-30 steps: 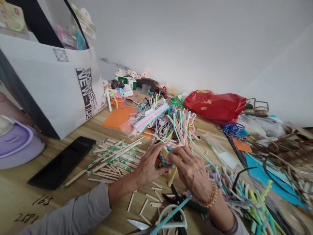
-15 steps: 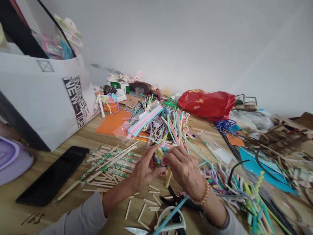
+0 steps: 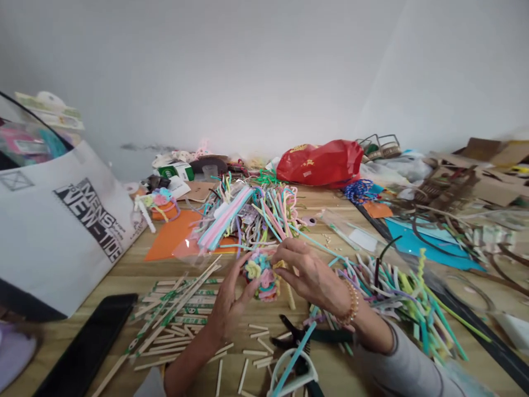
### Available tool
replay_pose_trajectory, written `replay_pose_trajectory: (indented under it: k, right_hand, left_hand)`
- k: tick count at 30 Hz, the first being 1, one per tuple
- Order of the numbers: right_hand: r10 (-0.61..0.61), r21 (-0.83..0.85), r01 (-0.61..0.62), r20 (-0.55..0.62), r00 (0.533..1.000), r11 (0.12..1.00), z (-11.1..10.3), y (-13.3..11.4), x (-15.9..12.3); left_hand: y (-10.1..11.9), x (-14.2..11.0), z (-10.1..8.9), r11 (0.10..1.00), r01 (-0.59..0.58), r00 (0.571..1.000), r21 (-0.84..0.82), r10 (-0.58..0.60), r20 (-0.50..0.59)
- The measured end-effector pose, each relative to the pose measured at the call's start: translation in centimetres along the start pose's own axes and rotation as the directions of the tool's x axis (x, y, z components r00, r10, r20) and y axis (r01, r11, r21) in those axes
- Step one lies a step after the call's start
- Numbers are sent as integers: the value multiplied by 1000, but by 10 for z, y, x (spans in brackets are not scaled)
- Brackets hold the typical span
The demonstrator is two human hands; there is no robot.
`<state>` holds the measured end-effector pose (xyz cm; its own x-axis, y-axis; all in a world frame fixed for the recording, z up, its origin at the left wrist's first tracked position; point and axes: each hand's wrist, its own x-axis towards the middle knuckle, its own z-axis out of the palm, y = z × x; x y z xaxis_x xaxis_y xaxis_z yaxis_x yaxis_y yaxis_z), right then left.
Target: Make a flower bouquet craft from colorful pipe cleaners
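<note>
Black "MENS" and "NEW-TIDE" on the side of the white bag (image 3: pixel 37 242)

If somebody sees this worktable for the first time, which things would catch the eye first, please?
Probably the bright red bag first, lying at the back of the table. Then the colourful flower piece near the middle, held in the left hand, with the right hand at its side. The large white bag with black lettering, at the picture's left edge, also stands out.
</note>
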<state>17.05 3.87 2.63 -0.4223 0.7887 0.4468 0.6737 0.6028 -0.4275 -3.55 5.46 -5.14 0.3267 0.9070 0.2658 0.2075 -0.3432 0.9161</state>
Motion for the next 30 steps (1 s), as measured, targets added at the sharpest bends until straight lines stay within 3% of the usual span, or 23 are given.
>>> replay_pose_trajectory:
  k: [10, 30]
  right_hand:
    - [16, -124, -11, 37, 999, 992, 15, 3, -2]
    - [-35, -248, 51, 69, 997, 967, 22, 4, 4]
  left_hand:
    - [-4, 7, 3, 1000, -8, 1000, 21, 9, -2]
    - [-4, 14, 8, 980, 92, 996, -177, -88, 26]
